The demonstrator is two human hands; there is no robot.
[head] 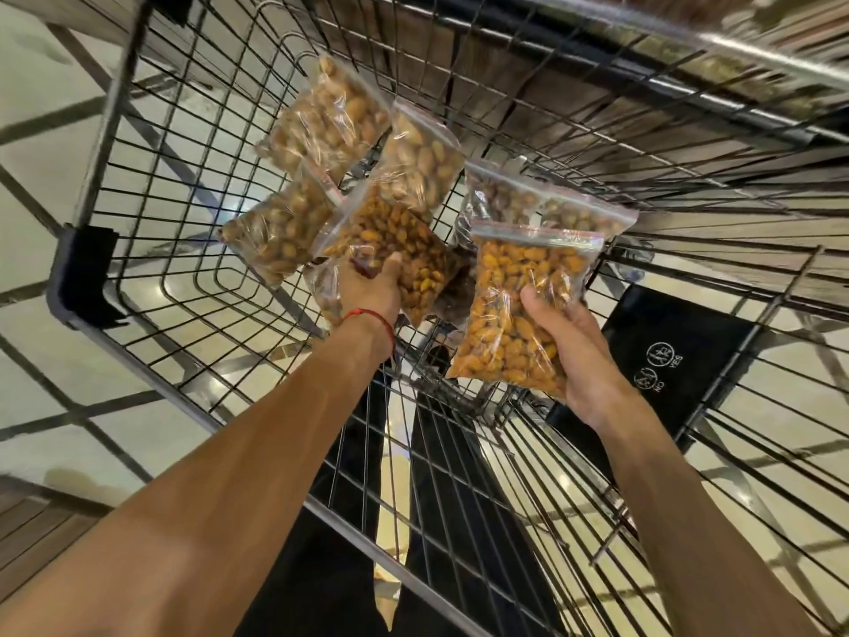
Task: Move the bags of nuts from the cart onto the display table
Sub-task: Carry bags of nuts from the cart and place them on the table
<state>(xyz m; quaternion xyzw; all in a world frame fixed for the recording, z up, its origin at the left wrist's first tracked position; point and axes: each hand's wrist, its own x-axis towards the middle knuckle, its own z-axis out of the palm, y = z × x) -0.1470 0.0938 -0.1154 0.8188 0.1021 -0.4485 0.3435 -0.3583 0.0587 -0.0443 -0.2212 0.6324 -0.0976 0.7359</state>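
Observation:
Several clear zip bags of nuts lie in the black wire cart (151, 232). My right hand (579, 360) holds an orange-nut bag (519, 305) upright above the cart floor, thumb on its front. My left hand (372, 291), with a red thread at the wrist, grips a darker orange-brown bag (395, 241) in the middle of the pile. Pale-nut bags lie at the top (326, 121), beside it (422, 163), at the left (275, 232) and behind the held bag (528, 200). A dark bag (455, 291) is partly hidden underneath.
The cart's folded black child-seat flap (675, 360) with printed symbols sits at the right. A wooden surface (528, 48) shows beyond the cart's far rim. Glossy tiled floor (46, 177) lies below and to the left. My dark trouser legs (427, 498) show through the wires.

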